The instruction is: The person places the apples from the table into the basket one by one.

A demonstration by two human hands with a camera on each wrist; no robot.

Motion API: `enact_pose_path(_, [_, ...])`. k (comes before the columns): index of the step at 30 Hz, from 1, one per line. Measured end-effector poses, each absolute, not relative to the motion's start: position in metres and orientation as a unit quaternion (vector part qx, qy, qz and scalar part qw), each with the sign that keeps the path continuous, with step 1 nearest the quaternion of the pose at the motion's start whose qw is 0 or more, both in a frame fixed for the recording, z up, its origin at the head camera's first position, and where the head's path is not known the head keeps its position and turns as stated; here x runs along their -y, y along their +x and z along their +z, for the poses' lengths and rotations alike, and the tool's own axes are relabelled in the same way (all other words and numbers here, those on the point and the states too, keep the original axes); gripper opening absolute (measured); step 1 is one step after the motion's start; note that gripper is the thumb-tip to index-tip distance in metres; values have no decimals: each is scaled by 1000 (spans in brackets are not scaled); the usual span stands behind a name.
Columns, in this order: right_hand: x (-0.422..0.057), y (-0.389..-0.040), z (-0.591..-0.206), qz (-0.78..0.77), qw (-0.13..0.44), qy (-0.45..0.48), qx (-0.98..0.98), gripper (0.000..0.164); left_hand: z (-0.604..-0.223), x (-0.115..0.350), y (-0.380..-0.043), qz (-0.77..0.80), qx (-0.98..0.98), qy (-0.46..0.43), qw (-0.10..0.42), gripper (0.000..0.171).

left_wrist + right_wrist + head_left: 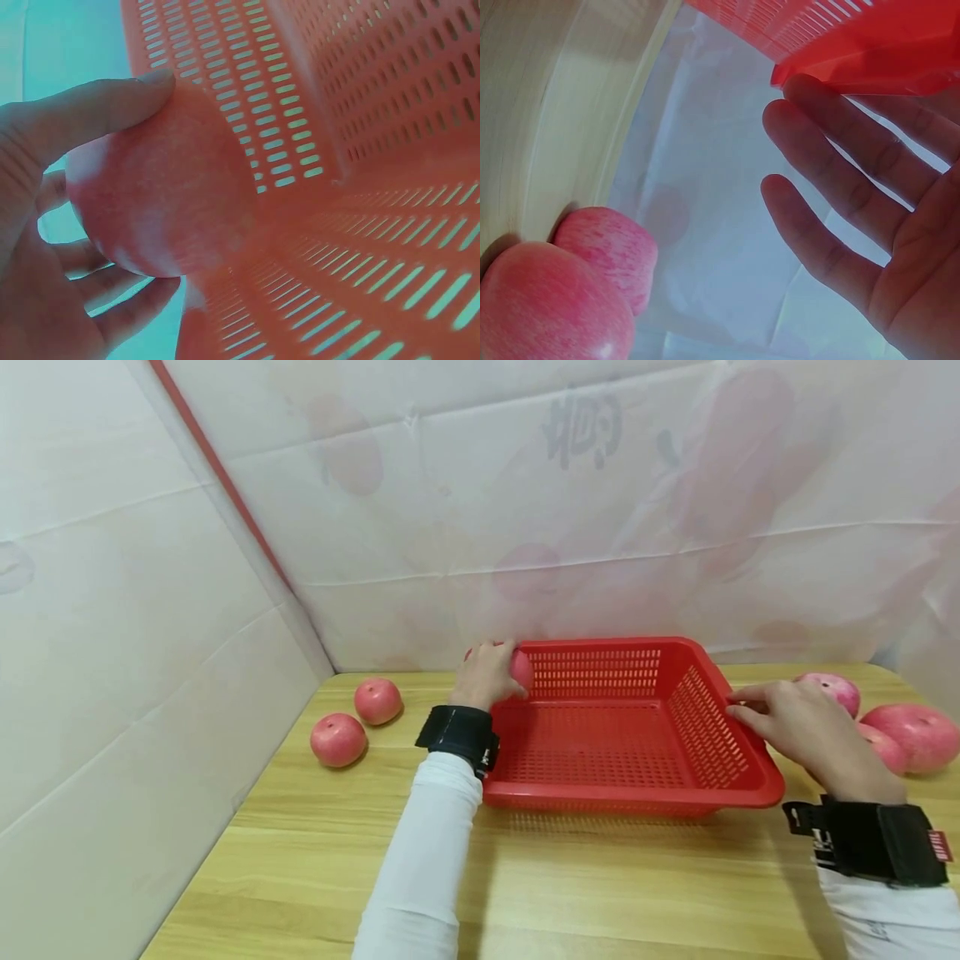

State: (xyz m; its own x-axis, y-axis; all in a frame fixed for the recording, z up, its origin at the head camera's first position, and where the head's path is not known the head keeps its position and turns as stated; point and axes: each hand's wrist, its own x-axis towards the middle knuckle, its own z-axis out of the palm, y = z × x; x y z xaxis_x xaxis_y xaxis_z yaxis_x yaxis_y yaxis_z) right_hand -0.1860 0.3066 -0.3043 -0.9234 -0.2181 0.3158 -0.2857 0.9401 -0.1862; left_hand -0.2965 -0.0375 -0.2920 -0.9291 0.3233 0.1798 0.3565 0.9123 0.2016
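Note:
A red plastic basket [637,797] with slotted walls stands on the wooden table. At its left end my left hand [483,675] grips a pinkish-red apple [165,187], thumb on one side and fingers curled around the other. The left wrist view has that apple beside the slotted wall; whether the two touch, I cannot tell. On the opposite side, my right hand [806,735] pinches the basket's right rim. Seen from the right wrist, some fingertips [802,86] reach under the rim, while the thumb is hidden.
Two apples, one farther back [378,701] and one nearer [338,740], sit left of the basket. Several more lie beyond my right hand, including a large apple [915,737]. A pale printed sheet [465,510] hangs behind the table [315,877].

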Motion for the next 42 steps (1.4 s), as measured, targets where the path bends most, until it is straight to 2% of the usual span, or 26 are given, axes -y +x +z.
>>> enact_pose_path(16, [-307, -185, -301, 123, 136, 127, 975, 31, -292, 29, -294, -77, 984, -161, 26, 76])
enact_pose_path(23, [-306, -185, -305, 114, 152, 126, 974, 28, -297, 26, -295, -36, 986, -160, -3, 80])
enact_pose_path(42, [-306, -184, -304, 124, 133, 121, 976, 30, -308, 18, -300, 10, 987, -157, -34, 81])
